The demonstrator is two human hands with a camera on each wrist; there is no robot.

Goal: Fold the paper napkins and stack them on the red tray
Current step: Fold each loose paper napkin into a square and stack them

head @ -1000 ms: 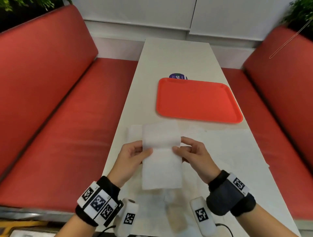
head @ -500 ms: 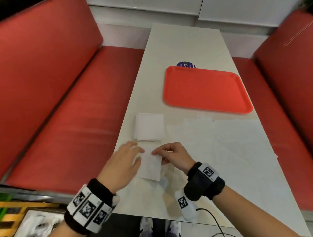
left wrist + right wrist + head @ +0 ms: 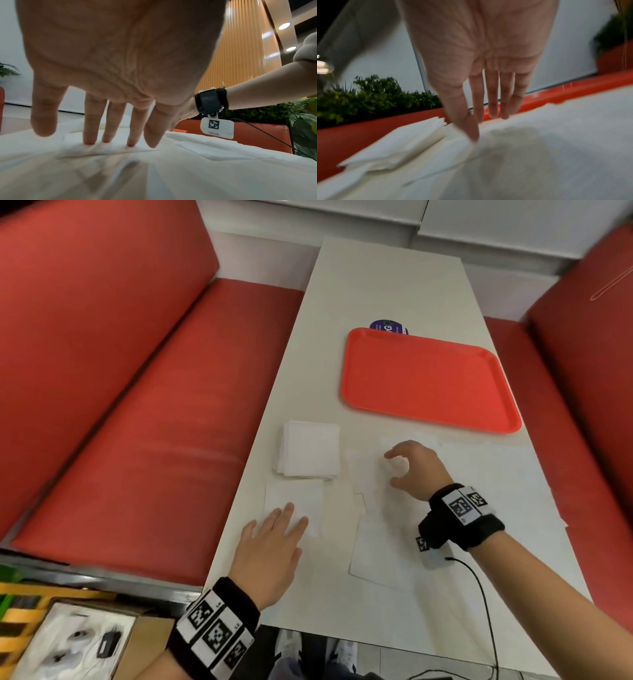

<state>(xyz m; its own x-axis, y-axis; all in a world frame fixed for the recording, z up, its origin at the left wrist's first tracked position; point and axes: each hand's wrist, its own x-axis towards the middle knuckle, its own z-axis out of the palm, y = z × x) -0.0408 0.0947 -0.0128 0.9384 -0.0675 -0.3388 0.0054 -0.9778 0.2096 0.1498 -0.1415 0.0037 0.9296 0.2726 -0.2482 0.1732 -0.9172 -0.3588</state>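
The red tray (image 3: 428, 381) lies bare at the far right of the white table (image 3: 387, 285). A stack of folded white napkins (image 3: 310, 450) sits near the table's left edge, seen too as the stack (image 3: 399, 142) in the right wrist view. Just nearer lies one folded napkin (image 3: 294, 501); my left hand (image 3: 291, 518) rests flat on it, straight fingers (image 3: 89, 135) pressing it down. My right hand (image 3: 392, 469) hovers with spread, bent fingers over the unfolded napkins (image 3: 479, 501). Its thumb (image 3: 471, 129) touches a sheet and it holds nothing.
Red benches (image 3: 137, 440) run along both sides of the table. A round blue sticker (image 3: 388, 326) peeks out behind the tray. A black cable (image 3: 486, 611) trails from my right wrist over the near table edge. A cardboard box (image 3: 68, 642) sits low at the left.
My right hand let go of the folded napkin and moved right and away, over the unfolded sheets. My left hand went from holding the napkin's edge to lying flat on it.
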